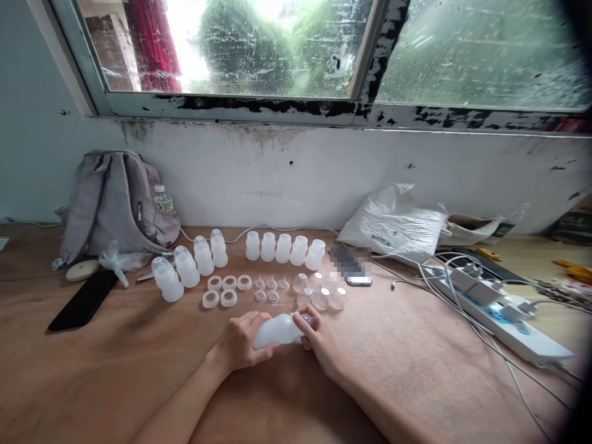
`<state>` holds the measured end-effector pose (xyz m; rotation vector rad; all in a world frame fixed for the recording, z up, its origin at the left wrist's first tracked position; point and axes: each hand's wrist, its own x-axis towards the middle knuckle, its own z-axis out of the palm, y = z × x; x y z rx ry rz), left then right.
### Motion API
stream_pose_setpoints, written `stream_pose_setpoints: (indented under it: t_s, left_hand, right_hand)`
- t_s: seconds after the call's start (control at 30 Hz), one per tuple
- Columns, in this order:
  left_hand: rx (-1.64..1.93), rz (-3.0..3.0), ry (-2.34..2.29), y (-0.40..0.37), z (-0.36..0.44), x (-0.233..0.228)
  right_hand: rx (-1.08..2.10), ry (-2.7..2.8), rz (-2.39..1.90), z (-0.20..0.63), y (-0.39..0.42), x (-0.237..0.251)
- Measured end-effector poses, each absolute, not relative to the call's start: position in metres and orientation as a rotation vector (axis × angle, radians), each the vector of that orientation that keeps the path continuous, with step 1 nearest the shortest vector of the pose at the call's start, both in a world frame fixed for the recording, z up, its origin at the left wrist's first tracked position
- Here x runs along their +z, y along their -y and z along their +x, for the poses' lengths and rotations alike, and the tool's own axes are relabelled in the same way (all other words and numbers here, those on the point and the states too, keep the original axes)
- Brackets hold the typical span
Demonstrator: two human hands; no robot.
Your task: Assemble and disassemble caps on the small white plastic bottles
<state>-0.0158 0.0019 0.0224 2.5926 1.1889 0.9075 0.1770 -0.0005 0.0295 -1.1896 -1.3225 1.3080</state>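
Your left hand (240, 342) cradles a frosted white bottle (276, 331) lying sideways; your right hand (319, 342) pinches its cap end.

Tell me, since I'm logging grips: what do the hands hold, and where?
The left hand grips a white bottle by its body; the right hand holds its cap end.
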Motion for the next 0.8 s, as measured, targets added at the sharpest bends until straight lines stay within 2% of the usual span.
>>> stream_pose_setpoints:
  t_s: [0.17, 0.43, 0.57, 0.7, 0.8]
  left_hand:
    - [0.852, 2.298, -1.177, 0.011, -0.002, 0.029]
    - [0.814, 1.699, -0.960, 0.007, -0.001, 0.040]
    - [0.640, 1.318, -0.789, 0.000, -0.008, 0.035]
    - [0.598, 1.181, -0.757, -0.005, -0.017, 0.030]
    - [0.606, 1.131, -0.812, -0.007, -0.020, 0.029]
  right_hand:
    - [1.207, 1.279, -1.212, 0.176, 0.005, 0.034]
    - [1.248, 1.321, -1.161, 0.177, 0.006, 0.034]
    - [1.318, 1.410, -1.022, 0.180, 0.007, 0.047]
    - [1.450, 1.439, -0.859, 0.186, 0.003, 0.057]
    - [1.428, 1.391, -0.923, 0.192, -0.002, 0.056]
